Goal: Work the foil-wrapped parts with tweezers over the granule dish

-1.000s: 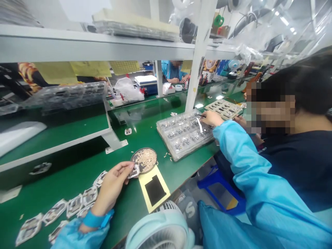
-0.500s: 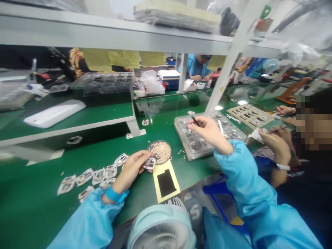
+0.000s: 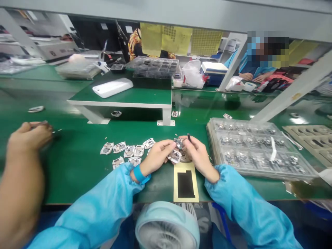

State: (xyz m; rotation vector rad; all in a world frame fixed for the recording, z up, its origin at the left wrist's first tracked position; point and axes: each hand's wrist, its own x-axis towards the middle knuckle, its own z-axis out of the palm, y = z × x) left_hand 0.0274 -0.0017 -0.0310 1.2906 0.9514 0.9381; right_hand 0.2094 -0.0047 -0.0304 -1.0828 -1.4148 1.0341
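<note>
My left hand (image 3: pixel 157 157) pinches a small white-framed metal part (image 3: pixel 174 156) just above the green bench. My right hand (image 3: pixel 197 154) is closed beside it, holding a thin dark tool (image 3: pixel 189 137) and touching a second small metal piece (image 3: pixel 178 142). Both hands meet over a round dish of tiny parts (image 3: pixel 185 159), mostly hidden by them. A yellow card with a black patch (image 3: pixel 186 183) lies just below. A row of similar white-framed parts (image 3: pixel 128 151) lies left of my left hand.
A clear tray of components (image 3: pixel 256 148) sits at right, a beige tray (image 3: pixel 311 138) beyond it. Another person's arm and fist (image 3: pixel 26 148) reach in at left. A small raised green shelf (image 3: pixel 124 98) stands behind. A fan (image 3: pixel 167 226) sits at the bench edge.
My right hand came back from the clear tray to meet my left hand over the dish. The view swung left, and another person's arm now shows at left.
</note>
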